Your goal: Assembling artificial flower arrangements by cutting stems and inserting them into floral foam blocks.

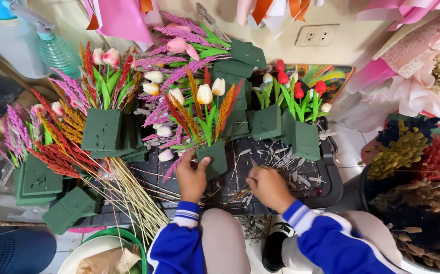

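Left hand gripped the dark green floral foam block on the black plastic tray, fingers wrapped on its edge. Right hand pinched thin dried stems just beside. Judged mid-arrangement; next insertion needs the block steadied.

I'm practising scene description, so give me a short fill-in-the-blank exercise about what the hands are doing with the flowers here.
1. The left hand steadies a dark ____ foam block with tulips stuck in it.
2. The right hand reaches into loose stems lying on a ____ tray.
3. Both sleeves are ____ with white stripes at the cuffs.
4. The spray bottle stands at the top ____ of the view.

Missing words: green; black; blue; left
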